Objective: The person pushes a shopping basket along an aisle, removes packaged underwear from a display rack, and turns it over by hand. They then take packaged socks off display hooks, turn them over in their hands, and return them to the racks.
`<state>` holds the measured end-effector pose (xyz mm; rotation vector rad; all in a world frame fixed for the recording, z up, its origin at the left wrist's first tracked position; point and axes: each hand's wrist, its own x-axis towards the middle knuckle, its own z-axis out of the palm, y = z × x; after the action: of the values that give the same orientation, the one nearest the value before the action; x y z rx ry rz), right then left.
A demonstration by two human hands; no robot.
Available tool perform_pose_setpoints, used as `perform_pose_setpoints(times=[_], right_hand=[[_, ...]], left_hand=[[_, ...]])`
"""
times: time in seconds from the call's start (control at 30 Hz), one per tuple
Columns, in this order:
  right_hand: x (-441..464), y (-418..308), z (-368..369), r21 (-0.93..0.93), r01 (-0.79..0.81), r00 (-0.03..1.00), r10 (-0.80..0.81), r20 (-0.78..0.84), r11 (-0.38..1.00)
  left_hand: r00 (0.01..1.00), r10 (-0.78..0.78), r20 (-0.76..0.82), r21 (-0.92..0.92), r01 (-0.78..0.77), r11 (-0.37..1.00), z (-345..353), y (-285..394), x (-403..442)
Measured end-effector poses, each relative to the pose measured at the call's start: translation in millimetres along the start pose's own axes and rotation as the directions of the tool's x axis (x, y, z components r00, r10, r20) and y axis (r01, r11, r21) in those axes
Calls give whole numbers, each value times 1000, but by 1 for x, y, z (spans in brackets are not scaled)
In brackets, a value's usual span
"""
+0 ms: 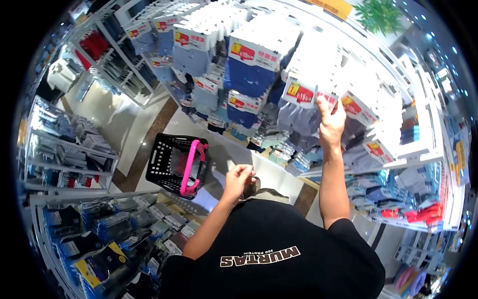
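My right hand is raised to the rack, its thumb and fingers pinching the edge of a white and red header card on a hanging garment pack. Folded grey fabric hangs below the neighbouring card, which carries a red and yellow price label. Close to my body, my left hand is held with fingers curled and the thumb against them. Whether something small is between those fingers I cannot make out. A black shopping basket with a pink handle stands on the floor left of that hand.
Blue garment packs hang left of my right hand, with more stock below. A low display of packaged goods lies at the lower left. Shelves stand at the far left. Bagged clothing fills the lower right rack.
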<state>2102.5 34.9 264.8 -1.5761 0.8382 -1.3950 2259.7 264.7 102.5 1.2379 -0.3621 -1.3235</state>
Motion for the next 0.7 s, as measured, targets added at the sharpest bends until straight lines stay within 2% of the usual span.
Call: perform_pose_setpoints(times=[0.07, 0.13, 0.2, 0.27, 0.3, 0.33, 0.37, 0.4, 0.47, 0.53, 0.57, 0.63, 0.67, 0.7], right_hand=[[-2, 23, 5, 107, -20, 1000, 22, -21, 994], [-9, 41, -1, 100, -84, 996, 81, 28, 991], [-21, 55, -4, -42, -103, 990, 107, 95, 994], [-36, 69, -8, -171, 31, 976, 7, 219, 985], [-40, 56, -3, -82, -97, 959, 115, 261, 992], [-51, 55, -3, -71, -231, 928, 242, 282, 970], [-61, 62, -5, -248, -327, 884, 388, 262, 912], [-70, 71, -9, -300, -385, 821, 473, 320, 873], [-103, 101, -11, -214, -495, 747, 538, 391, 842], [-128, 117, -11, -177, -490, 689, 504, 521, 854], [-135, 120, -10, -190, -508, 638, 516, 572, 840], [-131, 88, -3, -153, -563, 561, 512, 650, 812], [-128, 86, 1, -237, -505, 537, 517, 666, 830], [-122, 84, 7, -214, -447, 574, 462, 676, 869]], left_hand=[[999, -2, -36, 23, 3, 1000, 3, 7, 4], [998, 17, -52, 41, -14, 999, 6, 14, 8], [998, 28, -56, 70, -24, 997, 9, 16, 15], [999, 16, -49, 93, -11, 996, 14, 15, 21], [999, 5, -42, 110, 0, 994, 18, 15, 23], [999, -4, -35, 128, 9, 992, 22, 15, 26], [999, -28, -35, 131, 33, 991, 24, 13, 29], [998, -44, -46, 138, 50, 989, 31, 16, 29], [997, -64, -49, 155, 70, 985, 37, 10, 33], [992, -110, -69, 170, 120, 978, 47, 12, 33], [995, -85, -59, 192, 95, 977, 45, 10, 34], [997, -44, -64, 213, 57, 975, 48, 13, 33], [997, -6, -82, 234, 25, 972, 46, 15, 37], [995, 34, -99, 255, -8, 967, 43, 21, 41]])
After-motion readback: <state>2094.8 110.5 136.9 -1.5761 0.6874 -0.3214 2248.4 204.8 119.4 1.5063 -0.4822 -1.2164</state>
